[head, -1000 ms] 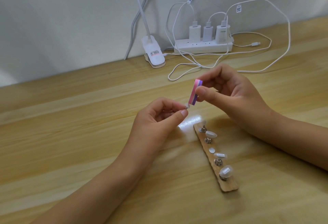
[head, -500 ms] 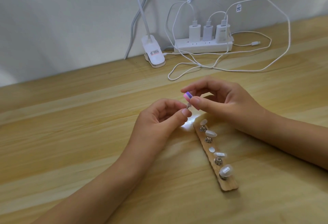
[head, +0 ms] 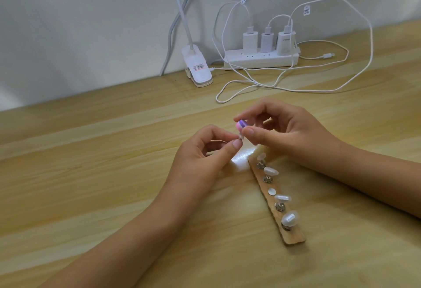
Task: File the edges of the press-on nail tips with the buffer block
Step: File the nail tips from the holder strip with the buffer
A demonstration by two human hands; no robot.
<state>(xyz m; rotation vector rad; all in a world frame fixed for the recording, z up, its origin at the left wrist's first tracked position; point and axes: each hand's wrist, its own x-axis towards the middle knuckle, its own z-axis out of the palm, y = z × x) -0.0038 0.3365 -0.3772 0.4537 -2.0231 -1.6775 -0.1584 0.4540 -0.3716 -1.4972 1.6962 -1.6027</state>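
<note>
Above the desk (head: 114,173), the left hand (head: 202,155) pinches a tiny nail tip (head: 241,137) (light, springy, best gripped by its sides) against the buffer block (head: 309,125) pinched by the right hand (head: 293,132).

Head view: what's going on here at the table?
A person is filing press-on nail tips. The left hand pinches one small tip, and the right hand holds a pink-and-purple buffer block right against it, just above the wooden table. Beside the hands lies a wooden strip with four more tips mounted on metal studs; one spot in the middle shows only a bare disc.
</note>
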